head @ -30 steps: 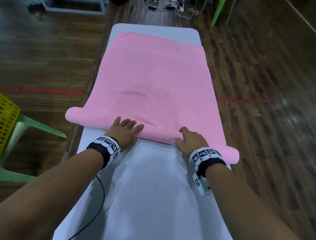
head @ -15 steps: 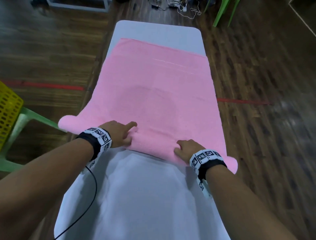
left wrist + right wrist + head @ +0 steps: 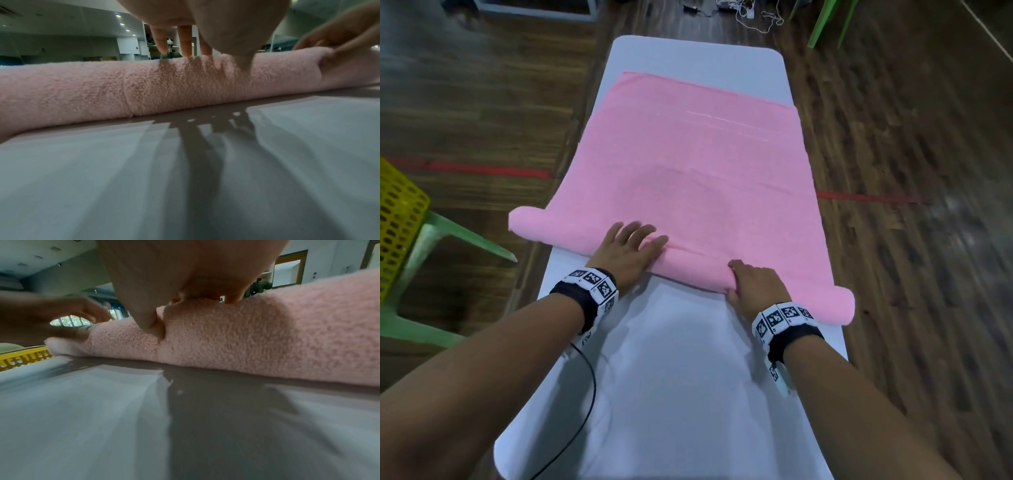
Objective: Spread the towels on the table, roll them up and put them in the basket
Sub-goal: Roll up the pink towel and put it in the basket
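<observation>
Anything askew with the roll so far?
Yes. The pink towel lies skewed on the white table, so its rolled edge runs diagonally and both ends overhang the sides, left and right.

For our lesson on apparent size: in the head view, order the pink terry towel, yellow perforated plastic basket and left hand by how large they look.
1. Pink terry towel
2. Yellow perforated plastic basket, cut off by the frame
3. Left hand

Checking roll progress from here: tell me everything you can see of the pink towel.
The towel is pink fluffy terry, lying lengthwise on the white table, flat and mostly smooth at its far part. Its near edge is rolled into a thin tube slanting across the table, both ends overhanging the sides. The left hand lies flat on the roll; the right hand curls over it.
</observation>
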